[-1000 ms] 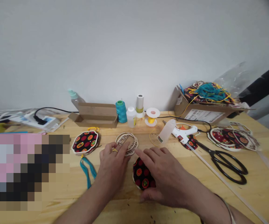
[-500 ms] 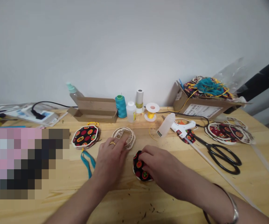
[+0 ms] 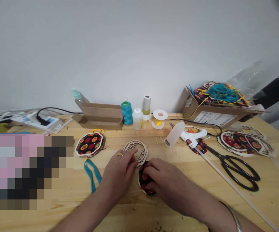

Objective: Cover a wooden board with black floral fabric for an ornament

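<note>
Fabric pad [image 3: 143,180], dark with red and orange flowers, lies at the near middle of the table [image 3: 116,216], just beside the wooden frame [image 3: 143,156] on its far side. The right hand [image 3: 168,182] curls over the pad's right part, fingers and thumb partly closed; I cannot tell how firmly they grip. The left hand [image 3: 118,167] has loosely bent fingers, the index reaching over the frame's near left edge; whether they pinch it is hidden. Good handling here probably means lifting each piece by its solid rim, sparing the thin lattice, and keeping the cloth smooth, well apart from the glue gun [image 3: 195,135].
</note>
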### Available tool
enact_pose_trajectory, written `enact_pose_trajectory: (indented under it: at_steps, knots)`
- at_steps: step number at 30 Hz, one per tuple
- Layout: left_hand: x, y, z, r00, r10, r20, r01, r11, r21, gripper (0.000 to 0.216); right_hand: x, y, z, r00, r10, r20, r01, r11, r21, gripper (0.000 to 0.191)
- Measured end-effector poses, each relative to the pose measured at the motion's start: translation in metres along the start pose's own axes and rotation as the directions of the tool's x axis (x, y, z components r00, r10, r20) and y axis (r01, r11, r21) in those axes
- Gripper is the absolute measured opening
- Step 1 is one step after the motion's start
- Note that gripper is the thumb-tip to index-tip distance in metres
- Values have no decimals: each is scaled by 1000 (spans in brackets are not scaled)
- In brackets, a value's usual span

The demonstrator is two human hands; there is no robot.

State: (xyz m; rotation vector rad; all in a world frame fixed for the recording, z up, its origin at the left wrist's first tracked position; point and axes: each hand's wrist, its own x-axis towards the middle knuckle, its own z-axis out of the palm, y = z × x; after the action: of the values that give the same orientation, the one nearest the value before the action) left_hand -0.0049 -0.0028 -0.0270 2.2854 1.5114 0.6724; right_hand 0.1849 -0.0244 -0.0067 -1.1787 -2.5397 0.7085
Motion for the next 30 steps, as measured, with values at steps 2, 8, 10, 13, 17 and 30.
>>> enact_pose_trajectory:
  at_steps: [2, 8, 10, 13, 17, 30]
  knots:
    - [0, 0, 0, 999, 17, -31, -17, 1000, 0, 25, 1, 0, -4, 1000, 12, -16, -11, 998, 56, 7]
    - [1, 0, -1, 995, 89, -40, -86, 994, 63, 9, 1, 9, -5, 976, 69, -208, -58, 997, 56, 16]
    - [1, 0, -1, 994, 112, -22, -109, 990, 85, 6, 1, 10, -3, 973, 51, -224, -47, 999, 27, 16]
    - [1, -1, 0, 994, 111, -7, -110, 991, 71, 6, 1, 11, 1, 981, 3, -196, -3, 1000, -2, 16]
    - [2, 0, 1, 996, 93, -19, -91, 994, 58, 6, 1, 12, 5, 992, -33, -122, 23, 997, -79, 16]
    - [2, 2, -1, 998, 24, 58, -26, 998, 48, 10, 0, 11, 3, 995, -16, -99, 6, 995, -102, 16]
